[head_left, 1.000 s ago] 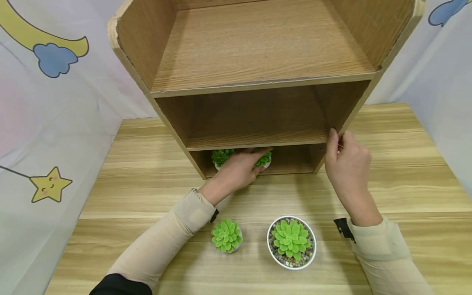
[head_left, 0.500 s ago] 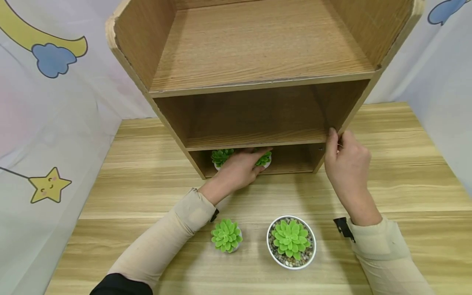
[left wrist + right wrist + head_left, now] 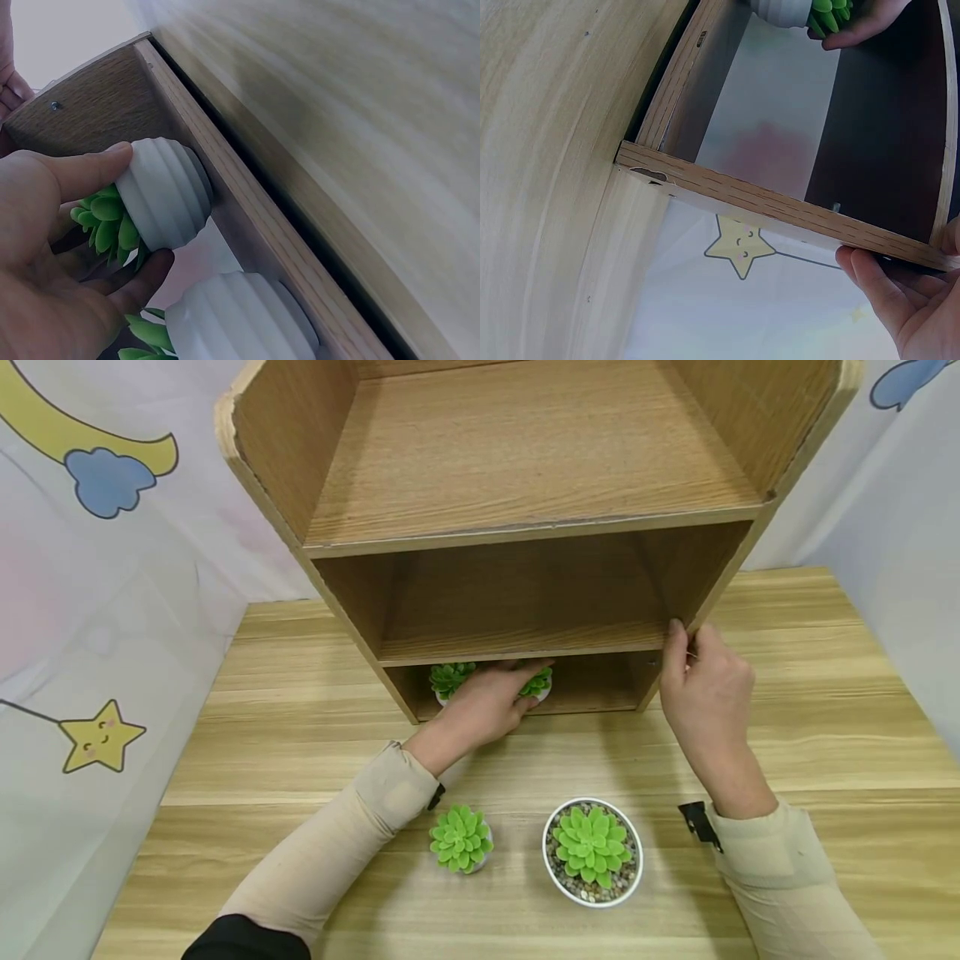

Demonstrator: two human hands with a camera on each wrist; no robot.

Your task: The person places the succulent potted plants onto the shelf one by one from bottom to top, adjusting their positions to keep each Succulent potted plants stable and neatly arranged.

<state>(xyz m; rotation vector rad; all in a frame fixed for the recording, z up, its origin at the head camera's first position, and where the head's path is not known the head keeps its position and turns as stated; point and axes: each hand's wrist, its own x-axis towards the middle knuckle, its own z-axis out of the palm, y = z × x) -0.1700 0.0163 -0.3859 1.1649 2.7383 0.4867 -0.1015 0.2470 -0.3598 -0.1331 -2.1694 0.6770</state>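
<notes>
My left hand reaches into the bottom compartment of a wooden shelf unit. In the left wrist view, its thumb and fingers hold a small succulent in a white ribbed pot, whose base is at the compartment floor. Beside it stands a second succulent in a matching pot, its leaves showing left of my hand in the head view. My right hand grips the unit's right side panel near the middle board, thumb at the front edge. The fingers lie along the panel's outer face.
On the wooden table in front of the unit stand a small potted succulent and a larger one in a white round pot with pebbles. Printed cloth with moon, cloud and star pictures hangs around the table.
</notes>
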